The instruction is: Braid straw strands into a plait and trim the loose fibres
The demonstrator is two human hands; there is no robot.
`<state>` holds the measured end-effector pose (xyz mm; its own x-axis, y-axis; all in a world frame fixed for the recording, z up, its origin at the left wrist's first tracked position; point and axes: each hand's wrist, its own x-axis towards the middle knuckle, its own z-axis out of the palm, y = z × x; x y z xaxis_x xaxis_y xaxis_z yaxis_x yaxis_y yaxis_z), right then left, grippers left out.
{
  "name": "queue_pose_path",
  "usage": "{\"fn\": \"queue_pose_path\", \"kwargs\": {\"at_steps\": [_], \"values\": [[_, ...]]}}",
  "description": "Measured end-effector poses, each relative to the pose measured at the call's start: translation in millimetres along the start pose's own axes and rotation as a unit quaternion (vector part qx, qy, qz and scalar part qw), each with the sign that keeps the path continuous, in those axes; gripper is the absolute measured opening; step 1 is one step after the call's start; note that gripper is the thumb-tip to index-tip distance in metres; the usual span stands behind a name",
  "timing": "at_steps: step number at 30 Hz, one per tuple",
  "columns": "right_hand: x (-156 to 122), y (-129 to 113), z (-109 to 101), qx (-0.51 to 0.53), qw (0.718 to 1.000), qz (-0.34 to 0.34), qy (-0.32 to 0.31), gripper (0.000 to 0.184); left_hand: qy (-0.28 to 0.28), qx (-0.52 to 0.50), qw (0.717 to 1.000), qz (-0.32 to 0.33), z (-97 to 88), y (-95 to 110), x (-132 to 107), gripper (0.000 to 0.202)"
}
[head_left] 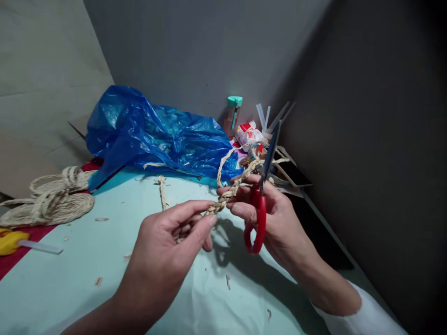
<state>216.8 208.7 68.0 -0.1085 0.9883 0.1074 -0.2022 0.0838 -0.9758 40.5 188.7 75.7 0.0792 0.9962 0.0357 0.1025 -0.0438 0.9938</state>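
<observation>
Between thumb and fingers, my left hand (174,242) pinches a braided straw cord (223,197) in front of me. My right hand (275,214) supports the same cord on its fingers and also carries red-handled scissors (258,223), their dark blades pointing up and away. Beyond my right hand the cord runs on and curls in a loose loop. Part of it is hidden behind my fingers. A short braided piece (162,191) lies on the table just past my left hand.
A crumpled blue plastic bag (157,130) lies at the back. Woven straw sandals (52,207) and a yellow glue gun (14,242) are at the left. A teal-lidded bottle (234,114) stands near the wall, with a phone-like dark device (296,172) at right. Straw scraps dot the pale tablecloth (195,298).
</observation>
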Motion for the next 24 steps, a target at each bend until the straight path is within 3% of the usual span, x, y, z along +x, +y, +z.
{"fn": "queue_pose_path", "kwargs": {"at_steps": [5,12,19,24], "values": [[-1,6,1,0.055,0.998,0.019,0.006,0.028,-0.075,0.053,0.996,-0.012,2.8,-2,4,0.013],[3,-3,-9,0.060,0.996,-0.020,0.062,0.026,-0.127,0.112,0.984,0.049,2.3,1,7,0.026],[4,-8,-12,0.070,0.995,-0.040,0.062,0.027,-0.097,0.102,0.988,0.056,-0.4,-4,0,0.023],[3,-8,-11,0.065,0.996,-0.042,0.034,0.028,-0.058,0.014,0.998,0.004,3.6,1,-1,0.020]]}}
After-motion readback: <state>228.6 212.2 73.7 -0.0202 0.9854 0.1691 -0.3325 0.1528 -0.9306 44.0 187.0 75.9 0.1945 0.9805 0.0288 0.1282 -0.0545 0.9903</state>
